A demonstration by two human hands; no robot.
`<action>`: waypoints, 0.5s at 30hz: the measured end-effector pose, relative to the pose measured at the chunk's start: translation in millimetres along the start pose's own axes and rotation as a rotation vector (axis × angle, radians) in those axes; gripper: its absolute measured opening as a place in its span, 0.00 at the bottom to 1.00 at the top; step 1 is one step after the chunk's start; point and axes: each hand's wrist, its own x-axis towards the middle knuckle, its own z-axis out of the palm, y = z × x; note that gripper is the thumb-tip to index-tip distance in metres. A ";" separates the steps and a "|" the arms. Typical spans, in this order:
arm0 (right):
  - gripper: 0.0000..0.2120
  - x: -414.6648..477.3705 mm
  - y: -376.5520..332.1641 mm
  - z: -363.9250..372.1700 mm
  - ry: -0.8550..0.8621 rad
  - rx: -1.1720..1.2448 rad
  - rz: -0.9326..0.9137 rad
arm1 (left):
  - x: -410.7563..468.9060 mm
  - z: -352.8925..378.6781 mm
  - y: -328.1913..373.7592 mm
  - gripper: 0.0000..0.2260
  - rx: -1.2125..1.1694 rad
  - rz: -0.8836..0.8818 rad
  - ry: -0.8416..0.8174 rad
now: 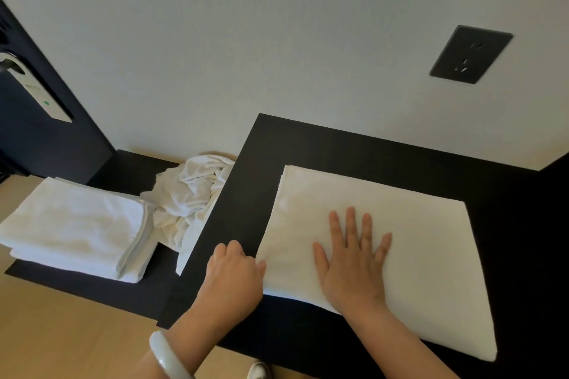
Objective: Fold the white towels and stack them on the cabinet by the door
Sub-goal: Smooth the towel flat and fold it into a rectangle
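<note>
My right hand (354, 258) lies flat, fingers spread, on the folded towel (385, 255) mid-top of the upper cabinet (240, 209), my left hand (235, 274) curled at its left edge; press firmly and square that edge before lifting.

A black counter (385, 151) runs along the wall, with a flat folded towel (431, 243) lying on it. Left of the counter and lower sits a black cabinet (129, 163), carrying a folded stack (74, 228) and a crumpled towel (191, 194) that seems to lean against the counter's edge.
</note>
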 end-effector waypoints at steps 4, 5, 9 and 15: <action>0.36 0.5 -3.2 0.5 -0.004 0.000 0.026 | -1.7 10.7 3.4 0.13 0.130 -0.002 0.099; 0.36 0.4 -3.4 0.6 0.002 0.002 0.026 | -2.8 12.5 4.3 0.09 0.133 0.003 0.232; 0.36 -1.5 -6.3 -1.4 0.031 0.040 0.036 | 4.5 27.6 28.2 0.11 0.117 0.184 0.612; 0.31 -4.7 -0.5 -2.3 0.101 0.139 0.082 | 34.2 61.1 65.9 0.28 0.145 0.357 0.369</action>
